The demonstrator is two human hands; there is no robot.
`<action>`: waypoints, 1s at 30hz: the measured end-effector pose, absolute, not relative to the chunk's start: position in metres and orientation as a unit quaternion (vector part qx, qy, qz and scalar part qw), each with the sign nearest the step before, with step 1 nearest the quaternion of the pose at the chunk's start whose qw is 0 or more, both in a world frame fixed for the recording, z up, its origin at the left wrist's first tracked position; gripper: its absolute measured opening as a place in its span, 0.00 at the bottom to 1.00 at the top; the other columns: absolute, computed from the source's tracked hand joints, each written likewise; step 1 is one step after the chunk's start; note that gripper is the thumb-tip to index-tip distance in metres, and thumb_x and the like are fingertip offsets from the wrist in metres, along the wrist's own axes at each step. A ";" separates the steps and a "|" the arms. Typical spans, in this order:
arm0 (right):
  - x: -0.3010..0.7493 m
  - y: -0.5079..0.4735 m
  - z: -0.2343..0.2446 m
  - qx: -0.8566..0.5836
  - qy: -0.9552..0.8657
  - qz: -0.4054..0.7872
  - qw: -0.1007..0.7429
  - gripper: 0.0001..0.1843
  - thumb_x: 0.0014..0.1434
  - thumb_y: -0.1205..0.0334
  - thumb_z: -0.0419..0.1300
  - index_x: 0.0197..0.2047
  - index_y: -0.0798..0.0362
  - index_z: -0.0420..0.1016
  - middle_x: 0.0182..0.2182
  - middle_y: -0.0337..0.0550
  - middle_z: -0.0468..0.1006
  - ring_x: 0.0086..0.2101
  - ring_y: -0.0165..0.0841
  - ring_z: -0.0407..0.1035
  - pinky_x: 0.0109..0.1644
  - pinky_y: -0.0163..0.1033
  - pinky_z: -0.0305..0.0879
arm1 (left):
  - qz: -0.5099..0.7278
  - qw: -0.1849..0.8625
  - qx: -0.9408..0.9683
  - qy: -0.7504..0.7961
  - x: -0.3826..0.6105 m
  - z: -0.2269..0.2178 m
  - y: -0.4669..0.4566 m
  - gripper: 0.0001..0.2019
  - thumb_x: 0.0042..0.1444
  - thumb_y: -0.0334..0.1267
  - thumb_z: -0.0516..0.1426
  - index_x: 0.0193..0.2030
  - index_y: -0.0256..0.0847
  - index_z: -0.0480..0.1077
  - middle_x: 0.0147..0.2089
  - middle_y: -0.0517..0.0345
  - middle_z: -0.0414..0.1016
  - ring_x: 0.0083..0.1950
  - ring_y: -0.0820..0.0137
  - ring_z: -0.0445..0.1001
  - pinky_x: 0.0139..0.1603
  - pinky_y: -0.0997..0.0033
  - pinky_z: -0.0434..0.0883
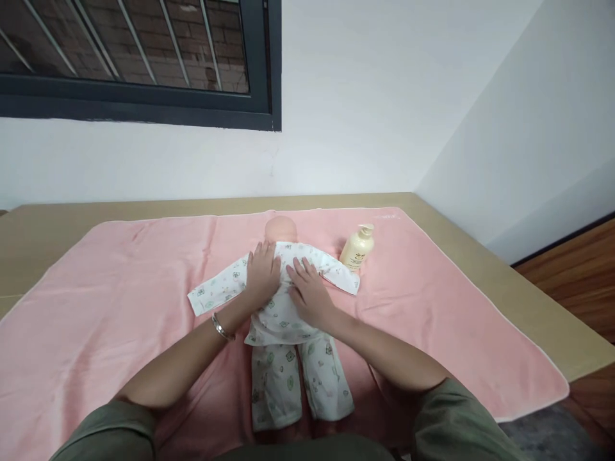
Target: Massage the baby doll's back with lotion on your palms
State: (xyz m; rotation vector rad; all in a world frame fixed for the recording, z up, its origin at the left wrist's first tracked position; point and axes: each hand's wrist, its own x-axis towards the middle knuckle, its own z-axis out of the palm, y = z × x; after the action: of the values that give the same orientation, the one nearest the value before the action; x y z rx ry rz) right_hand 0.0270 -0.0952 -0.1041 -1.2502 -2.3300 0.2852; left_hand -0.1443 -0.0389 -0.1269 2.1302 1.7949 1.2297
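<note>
A baby doll (281, 228) in white patterned pyjamas (283, 378) lies on a pink towel (106, 301), head away from me, arms spread. My left hand (262, 272) rests flat on the doll's chest with fingers stretched out, a silver bracelet (221, 328) on its wrist. My right hand (310, 293) lies flat beside it on the doll's torso, fingers spread, holding nothing. Both hands press on the pyjama top.
A cream pump bottle (358, 248) stands on the towel just right of the doll's sleeve. The towel covers a tan table (538, 301) set against a white wall, with a dark-framed window (144, 102) above. Wooden floor (576, 275) shows at right.
</note>
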 end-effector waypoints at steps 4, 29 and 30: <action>0.036 -0.044 -0.085 -0.523 -0.814 0.137 0.215 0.30 0.72 0.49 0.42 0.70 0.55 0.59 0.70 0.56 0.55 0.70 0.48 0.43 0.71 0.63 0.40 | 0.357 0.037 0.762 0.539 -0.139 -0.126 -0.083 0.25 0.68 0.41 0.43 0.69 0.41 0.60 0.73 0.43 0.56 0.76 0.50 0.48 0.69 0.37 0.54; 0.037 -0.022 -0.053 -0.495 -0.842 0.158 0.148 0.25 0.70 0.58 0.48 0.67 0.53 0.64 0.66 0.54 0.65 0.67 0.49 0.55 0.68 0.57 0.51 | 0.333 0.086 0.732 0.588 -0.156 -0.107 -0.098 0.24 0.66 0.45 0.46 0.65 0.41 0.64 0.68 0.45 0.65 0.71 0.52 0.59 0.70 0.42 0.56; 0.037 -0.026 -0.051 -0.472 -0.849 0.169 0.165 0.24 0.69 0.59 0.48 0.66 0.51 0.66 0.64 0.50 0.68 0.66 0.46 0.57 0.68 0.54 0.53 | 0.348 0.085 0.719 0.596 -0.153 -0.104 -0.090 0.23 0.66 0.46 0.47 0.63 0.40 0.65 0.67 0.44 0.66 0.70 0.52 0.59 0.70 0.42 0.56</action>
State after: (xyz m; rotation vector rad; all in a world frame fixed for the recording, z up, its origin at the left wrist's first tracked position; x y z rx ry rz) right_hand 0.0375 -0.0256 -0.0512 -1.3463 -2.4200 0.4811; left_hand -0.1535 -0.0898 -0.1039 2.1440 1.7768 1.0374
